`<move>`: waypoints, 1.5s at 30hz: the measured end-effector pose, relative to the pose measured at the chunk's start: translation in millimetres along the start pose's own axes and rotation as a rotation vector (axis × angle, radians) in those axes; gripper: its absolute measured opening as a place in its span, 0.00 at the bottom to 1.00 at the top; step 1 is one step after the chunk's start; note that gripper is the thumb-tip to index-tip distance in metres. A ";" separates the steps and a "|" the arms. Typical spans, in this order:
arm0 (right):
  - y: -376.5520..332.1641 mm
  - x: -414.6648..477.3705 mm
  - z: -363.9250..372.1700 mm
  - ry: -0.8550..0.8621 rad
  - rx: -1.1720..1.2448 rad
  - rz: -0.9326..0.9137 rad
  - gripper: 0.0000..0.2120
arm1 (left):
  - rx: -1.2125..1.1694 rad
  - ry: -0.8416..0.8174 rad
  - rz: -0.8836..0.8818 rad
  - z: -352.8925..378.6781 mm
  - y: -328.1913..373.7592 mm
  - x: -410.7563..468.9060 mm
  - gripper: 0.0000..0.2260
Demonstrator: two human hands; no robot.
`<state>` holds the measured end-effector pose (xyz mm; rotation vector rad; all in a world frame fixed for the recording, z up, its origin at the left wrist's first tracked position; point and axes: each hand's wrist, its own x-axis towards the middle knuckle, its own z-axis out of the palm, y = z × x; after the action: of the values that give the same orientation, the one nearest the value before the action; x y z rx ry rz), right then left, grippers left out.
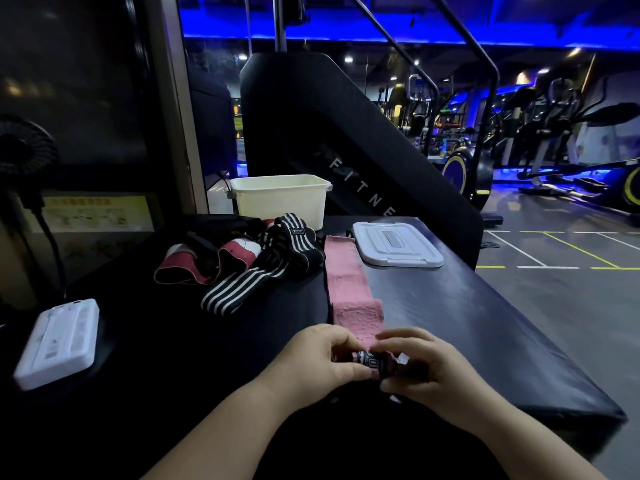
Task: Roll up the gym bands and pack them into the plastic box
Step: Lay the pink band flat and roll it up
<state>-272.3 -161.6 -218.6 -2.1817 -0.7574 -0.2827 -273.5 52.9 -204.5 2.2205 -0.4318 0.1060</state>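
Fingers of my left hand [322,358] and right hand [422,368] pinch the rolled near end of the band [346,282] — the rest lies flat (pink side up) on the table [467,323], reaching toward the box [280,199] — lid [394,247] beside its far end.

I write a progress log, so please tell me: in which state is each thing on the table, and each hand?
pink gym band: near end rolled up, the rest flat on the table
left hand: pinches the rolled end
right hand: pinches the rolled end
black-and-white striped bands: unrolled, heaped
red and white bands: unrolled, same heap
plastic box: upright, lid off
lid: flat on the table, apart from the box
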 end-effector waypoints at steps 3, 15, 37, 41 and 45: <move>0.5 2.8 -0.1 -0.006 -0.044 -0.003 0.27 | -0.073 -0.010 -0.031 0.6 1.0 1.0 0.12; 3.5 11.9 4.3 -0.013 -0.106 0.055 0.26 | -0.113 -0.009 -0.083 4.2 -7.8 13.5 0.08; 6.0 17.6 9.6 0.033 -0.149 0.074 0.17 | 0.028 0.190 -0.114 8.5 -12.3 23.9 0.08; 6.5 19.8 10.8 0.017 -0.198 0.098 0.18 | -0.039 0.260 0.102 9.2 -13.6 20.5 0.03; 8.7 22.2 13.1 0.034 -0.190 0.109 0.17 | -0.057 0.007 0.027 -2.0 -18.8 16.7 0.18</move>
<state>-250.0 -146.8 -223.1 -2.3813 -0.6119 -0.3469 -251.2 60.9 -213.4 2.1579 -0.4550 0.1142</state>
